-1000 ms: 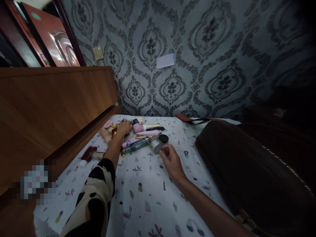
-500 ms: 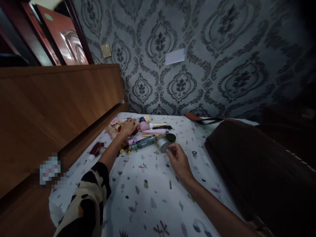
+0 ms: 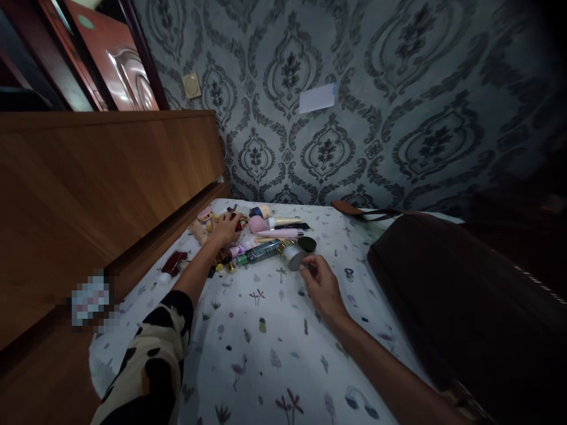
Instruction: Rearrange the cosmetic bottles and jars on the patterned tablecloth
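Note:
My left hand (image 3: 227, 229) reaches into the far part of a cosmetics pile, its fingers spread over the items beside a small red item (image 3: 239, 225). My right hand (image 3: 322, 284) has its thumb and fingers bent together at the edge of a pale jar (image 3: 293, 258), which lies on its side; whatever is between the fingertips is hidden. A dark green round lid (image 3: 306, 244) lies just behind the jar. Near it are a clear bottle with a green cap (image 3: 263, 252), a pink tube (image 3: 279, 234) and a pink makeup sponge (image 3: 257, 224).
A dark red bottle with a white cap (image 3: 173, 265) lies left of my forearm. A large brown bag (image 3: 452, 295) fills the right side, its strap (image 3: 349, 208) near the wall. A wooden board (image 3: 110, 183) borders the patterned white sheet (image 3: 248, 366) on the left.
My left hand has shifted slightly left and back toward me over the pile, showing more of the red item. The right hand and the jar stay almost still.

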The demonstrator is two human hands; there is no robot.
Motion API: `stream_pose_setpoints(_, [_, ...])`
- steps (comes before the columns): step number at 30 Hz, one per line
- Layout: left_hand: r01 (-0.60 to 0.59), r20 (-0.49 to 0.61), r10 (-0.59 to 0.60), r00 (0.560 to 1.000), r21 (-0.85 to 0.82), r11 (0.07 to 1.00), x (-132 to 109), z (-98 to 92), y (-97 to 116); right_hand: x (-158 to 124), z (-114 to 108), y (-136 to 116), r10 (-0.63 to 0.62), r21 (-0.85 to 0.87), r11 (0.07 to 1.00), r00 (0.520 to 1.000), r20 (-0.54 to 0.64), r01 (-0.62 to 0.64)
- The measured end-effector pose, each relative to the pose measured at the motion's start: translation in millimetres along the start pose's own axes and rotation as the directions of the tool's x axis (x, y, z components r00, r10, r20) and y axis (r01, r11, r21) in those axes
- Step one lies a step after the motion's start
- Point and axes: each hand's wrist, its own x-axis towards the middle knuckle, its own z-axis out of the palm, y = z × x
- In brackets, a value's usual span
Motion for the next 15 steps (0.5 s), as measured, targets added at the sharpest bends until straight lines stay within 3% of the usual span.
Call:
stream_pose_setpoints(10, [0.008,0.060,-0.004,0.998,-0.064,0.998,11,-18.8,-32,0,-2,0,-0.031,-0.015,0.999,0.999,-0.009,0.031])
stream_pose_setpoints(15, [0.127,0.060,-0.124,0.990,-0.062,0.990,12,-26.3,-50,0,-2,-3,-0.059,-0.045,0.997,0.998,-0.002,0.059])
